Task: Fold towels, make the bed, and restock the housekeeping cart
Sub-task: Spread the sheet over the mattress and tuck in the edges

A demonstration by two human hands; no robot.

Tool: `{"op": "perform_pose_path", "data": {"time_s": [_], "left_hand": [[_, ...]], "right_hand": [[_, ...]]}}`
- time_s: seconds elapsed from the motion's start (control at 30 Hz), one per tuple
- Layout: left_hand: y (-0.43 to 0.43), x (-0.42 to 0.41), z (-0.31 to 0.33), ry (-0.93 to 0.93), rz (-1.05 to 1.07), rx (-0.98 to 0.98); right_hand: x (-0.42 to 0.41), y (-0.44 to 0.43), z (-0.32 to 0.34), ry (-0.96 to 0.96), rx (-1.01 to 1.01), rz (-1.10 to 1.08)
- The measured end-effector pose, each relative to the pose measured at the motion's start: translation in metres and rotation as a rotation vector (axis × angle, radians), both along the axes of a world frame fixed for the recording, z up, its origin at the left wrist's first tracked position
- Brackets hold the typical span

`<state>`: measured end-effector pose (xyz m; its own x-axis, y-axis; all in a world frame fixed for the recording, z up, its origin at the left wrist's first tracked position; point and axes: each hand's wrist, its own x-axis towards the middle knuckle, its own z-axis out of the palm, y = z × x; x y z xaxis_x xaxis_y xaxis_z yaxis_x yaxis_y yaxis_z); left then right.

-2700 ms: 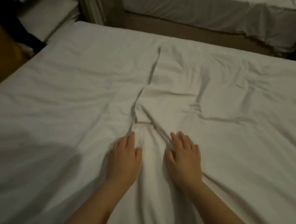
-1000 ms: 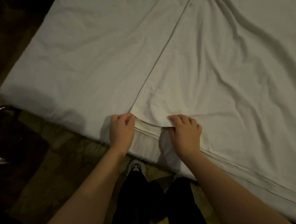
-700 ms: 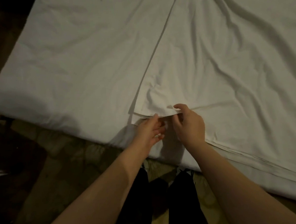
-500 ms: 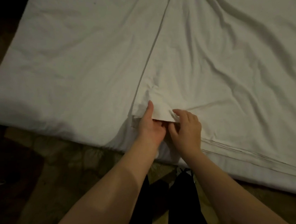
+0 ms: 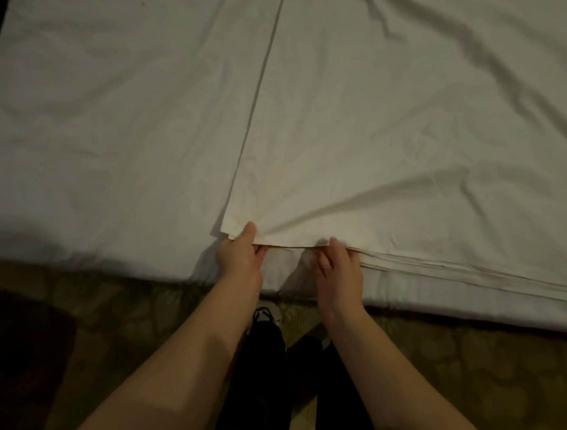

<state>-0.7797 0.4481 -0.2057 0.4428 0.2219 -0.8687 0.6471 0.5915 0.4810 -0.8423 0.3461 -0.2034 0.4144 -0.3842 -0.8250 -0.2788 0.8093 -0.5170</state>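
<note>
The near corner of the sheet [image 5: 388, 147] is pinched between the thumb and fingers of the left hand [image 5: 239, 256], at the near edge of the bed [image 5: 102, 133]. The hem just beside it is touched by the curled fingers of the right hand [image 5: 339, 271]. Whether the hem is gripped cannot be told.

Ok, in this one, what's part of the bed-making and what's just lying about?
In the job: top sheet, left hand pinching its corner, right hand at its edge, bed beneath.
Just there: patterned carpet, the person's shoe.
</note>
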Motion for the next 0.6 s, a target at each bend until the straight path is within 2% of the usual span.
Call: {"op": "perform_pose_path", "data": {"time_s": [0.13,0.27,0.37,0.47,0.6], "left_hand": [[-0.013,-0.003,0.009,0.022,0.067,-0.251],[-0.052,-0.018,0.021,0.081,-0.028,-0.411],[-0.079,-0.028,0.017,0.119,-0.105,-0.345],[-0.088,-0.025,0.012,0.142,-0.070,-0.232],[-0.088,-0.027,0.004,0.096,0.014,-0.183]], "right_hand": [[0.008,-0.018,0.008,-0.039,0.207,-0.266],[0.008,-0.024,0.014,-0.035,0.346,-0.243],[0.002,-0.040,0.017,-0.011,0.364,-0.176],[-0.003,-0.078,0.023,-0.030,0.373,-0.339],[-0.022,-0.139,0.019,0.054,0.253,-0.478]]}}
